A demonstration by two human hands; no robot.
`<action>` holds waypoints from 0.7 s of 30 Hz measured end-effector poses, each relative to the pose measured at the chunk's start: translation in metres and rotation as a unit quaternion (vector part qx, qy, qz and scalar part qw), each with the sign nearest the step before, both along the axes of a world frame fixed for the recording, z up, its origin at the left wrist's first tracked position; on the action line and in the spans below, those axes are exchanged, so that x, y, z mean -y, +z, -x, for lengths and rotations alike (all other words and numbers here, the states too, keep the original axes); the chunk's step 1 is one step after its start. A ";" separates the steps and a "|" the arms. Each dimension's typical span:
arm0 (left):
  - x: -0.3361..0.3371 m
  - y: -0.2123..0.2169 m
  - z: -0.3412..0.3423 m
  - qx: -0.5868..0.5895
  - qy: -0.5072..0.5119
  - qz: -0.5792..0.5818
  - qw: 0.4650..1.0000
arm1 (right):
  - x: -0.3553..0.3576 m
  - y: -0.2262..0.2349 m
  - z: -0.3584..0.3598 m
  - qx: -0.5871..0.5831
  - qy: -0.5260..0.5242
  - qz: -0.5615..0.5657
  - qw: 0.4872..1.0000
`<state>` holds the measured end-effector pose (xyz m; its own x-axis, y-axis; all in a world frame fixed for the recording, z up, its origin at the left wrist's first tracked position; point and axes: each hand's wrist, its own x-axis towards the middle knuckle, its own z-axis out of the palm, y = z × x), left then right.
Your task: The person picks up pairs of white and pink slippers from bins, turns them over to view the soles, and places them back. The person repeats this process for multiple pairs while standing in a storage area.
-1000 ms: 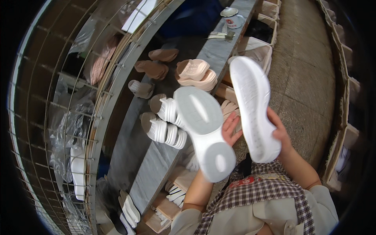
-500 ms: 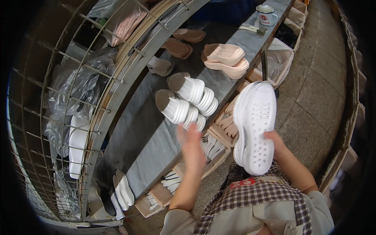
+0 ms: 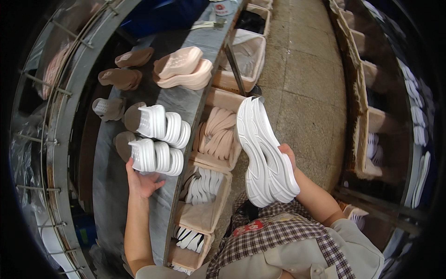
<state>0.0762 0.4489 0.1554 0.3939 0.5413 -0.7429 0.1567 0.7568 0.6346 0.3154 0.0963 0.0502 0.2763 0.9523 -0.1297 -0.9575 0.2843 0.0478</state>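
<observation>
My right hand (image 3: 288,156) grips a pair of thick white shoe soles (image 3: 265,156), nested together and held upright on edge above the aisle, their grooved sidewalls showing. Most of its fingers are hidden behind them. On the grey bench, my left hand (image 3: 144,182) is open, fingers and thumb spread, its fingertips against the nearer row of stacked white soles (image 3: 155,157). A second row of white soles (image 3: 163,124) lies just beyond it. Farther up the bench sits a pair of pale pink soles (image 3: 183,72).
Below the bench edge stand bins of pink soles (image 3: 216,132), white soles (image 3: 202,186) and black-and-white strips (image 3: 189,239). More soles (image 3: 120,79) lie at the bench's back. A metal frame (image 3: 62,116) runs along the left. A mug (image 3: 225,7) stands at the far end.
My left hand has moved left and down to the nearer row of white soles. The soles in my right hand have turned from studded face to sidewalls. The view has swung right.
</observation>
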 end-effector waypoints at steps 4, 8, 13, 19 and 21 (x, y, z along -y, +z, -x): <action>0.004 -0.008 0.002 0.022 -0.019 -0.023 0.999 | 0.018 0.006 0.020 0.012 -0.012 0.044 0.999; 0.027 -0.005 0.015 0.059 0.014 -0.018 0.998 | 0.032 0.011 0.031 0.030 -0.041 0.049 0.998; 0.084 0.004 0.054 0.164 0.028 -0.016 0.986 | 0.051 0.006 0.033 0.048 -0.026 0.065 0.996; 0.206 -0.029 0.085 0.158 0.116 -0.177 0.964 | 0.033 0.005 0.055 0.321 0.161 0.223 0.906; 0.240 -0.051 0.093 0.105 0.149 -0.059 0.981 | 0.029 0.004 0.070 0.530 0.189 0.260 0.784</action>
<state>-0.0173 0.2088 0.1048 0.3429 0.7333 -0.5871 -0.2051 0.6684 0.7150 0.2456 0.0675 0.0547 0.2025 0.8864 -0.4164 -0.4004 -0.3131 -0.8612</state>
